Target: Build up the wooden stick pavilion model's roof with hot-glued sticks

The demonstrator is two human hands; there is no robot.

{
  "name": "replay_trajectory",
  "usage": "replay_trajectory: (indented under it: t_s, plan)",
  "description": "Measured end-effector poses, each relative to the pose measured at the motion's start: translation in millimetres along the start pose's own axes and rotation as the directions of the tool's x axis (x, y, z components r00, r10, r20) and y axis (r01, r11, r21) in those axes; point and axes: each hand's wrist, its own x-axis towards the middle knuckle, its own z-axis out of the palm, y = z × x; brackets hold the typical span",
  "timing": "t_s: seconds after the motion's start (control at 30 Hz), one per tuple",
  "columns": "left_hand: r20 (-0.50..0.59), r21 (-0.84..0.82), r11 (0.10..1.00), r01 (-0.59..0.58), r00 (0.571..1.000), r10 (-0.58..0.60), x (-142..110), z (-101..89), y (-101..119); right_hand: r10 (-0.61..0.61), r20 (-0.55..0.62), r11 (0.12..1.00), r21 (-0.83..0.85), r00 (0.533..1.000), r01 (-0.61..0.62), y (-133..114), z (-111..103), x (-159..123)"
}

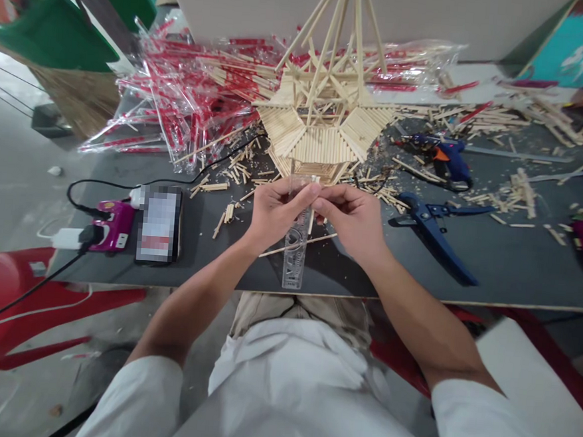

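At the centre of the frame my two hands meet: the left hand (278,209) pinches the clear plastic ruler (294,262), and the right hand (355,219) seems to pinch a thin wooden stick (311,222), though the fingertips behind are hidden. The ruler's long axis runs down the frame towards me, with the stick along its right side, roughly parallel and nearer my right hand. A longer stick (272,251) crosses the ruler aslant. Just beyond my grip, upper centre, stands the stick-built model (317,144); red-and-clear plastic wrappers (190,91) heap upper left.
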Motion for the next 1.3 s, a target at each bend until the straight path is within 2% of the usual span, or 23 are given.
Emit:
replay_trajectory:
  t_s: [0.3,0.5,0.67,0.87,1.03,1.3]
  plan:
    - [0.009,0.013,1.000,0.024,1.000,-0.024,2,-3.3,-5,-0.013,-0.011,1.000,0.017,1.000,0.013,5,-1,-1]
    - [-0.131,-0.015,0.998,0.064,0.989,-0.066,5,-1.9,-8,0.092,0.073,0.995,-0.034,0.993,-0.090,3,0,-1]
    - [-0.221,-0.036,0.996,0.087,0.971,-0.093,6,-0.3,-9,0.144,0.074,0.988,-0.071,0.987,-0.139,5,3,-3]
    - [-0.300,-0.035,0.996,0.085,0.950,-0.092,7,1.4,-12,0.147,-0.013,0.989,-0.008,0.989,-0.148,18,15,1]
    - [-0.311,0.009,0.999,0.035,0.950,-0.030,8,0.7,-15,0.192,-0.104,0.981,0.055,0.976,-0.188,23,30,2]
    - [-0.351,0.016,1.000,0.019,0.936,-0.012,9,-0.7,-12,0.058,-0.145,0.997,0.064,0.988,-0.049,28,46,2]
